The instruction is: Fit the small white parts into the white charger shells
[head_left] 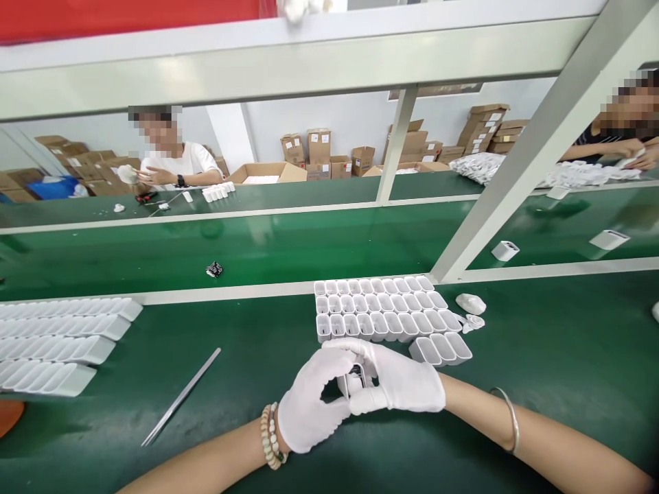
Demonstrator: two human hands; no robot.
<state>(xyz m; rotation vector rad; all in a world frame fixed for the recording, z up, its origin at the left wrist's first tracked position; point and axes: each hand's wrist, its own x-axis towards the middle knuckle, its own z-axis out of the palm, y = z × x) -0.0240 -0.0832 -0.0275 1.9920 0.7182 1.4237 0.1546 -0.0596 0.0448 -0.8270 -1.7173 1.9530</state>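
Observation:
Both my hands wear white gloves and meet at the middle of the green bench. My left hand (315,398) and my right hand (399,377) are closed round one small white plastic housing (354,384) from either side. Its open end shows something dark inside; the gloves hide most of it. Just beyond my hands stand rows of white open-topped housings (381,322), and some at the left have dark slots inside. A short group of several more housings (441,350) sits beside my right wrist.
Metal tweezers (181,398) lie left of my left hand. More white housings (56,343) stand in rows at far left. Crumpled white pieces (471,304) lie at right. A green belt (288,240) carries a small dark part (214,269). A slanted post (515,158) rises ahead; two people sit opposite.

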